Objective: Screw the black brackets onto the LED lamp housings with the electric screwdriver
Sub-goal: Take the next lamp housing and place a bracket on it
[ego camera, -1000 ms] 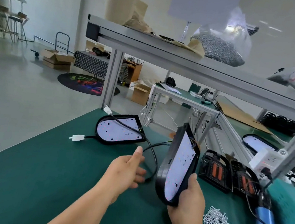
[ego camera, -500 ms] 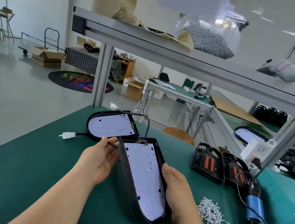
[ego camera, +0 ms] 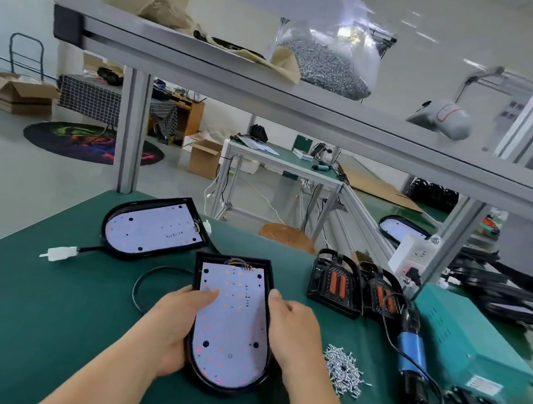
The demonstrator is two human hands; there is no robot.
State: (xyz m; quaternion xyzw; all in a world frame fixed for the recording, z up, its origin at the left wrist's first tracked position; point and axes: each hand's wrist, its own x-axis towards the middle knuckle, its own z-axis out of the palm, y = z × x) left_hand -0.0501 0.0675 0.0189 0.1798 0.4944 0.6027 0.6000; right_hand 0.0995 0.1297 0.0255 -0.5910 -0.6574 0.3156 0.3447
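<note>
Both hands, left hand [ego camera: 175,321] and right hand [ego camera: 293,334], fingers gripping LED lamp housing [ego camera: 232,327] flat on green tabletop [ego camera: 28,324]; screws [ego camera: 342,370] beside.

Green table mat [ego camera: 30,308], black-rimmed white LED lamp housing [ego camera: 231,327], blue electric screwdriver [ego camera: 412,351], teal box [ego camera: 462,340]

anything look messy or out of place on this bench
Mildly: loose screws lie heaped straight on the green mat, right of the near lamp housing, in no tray. The electric screwdriver lies flat beside them. Nothing looks damaged.
</note>
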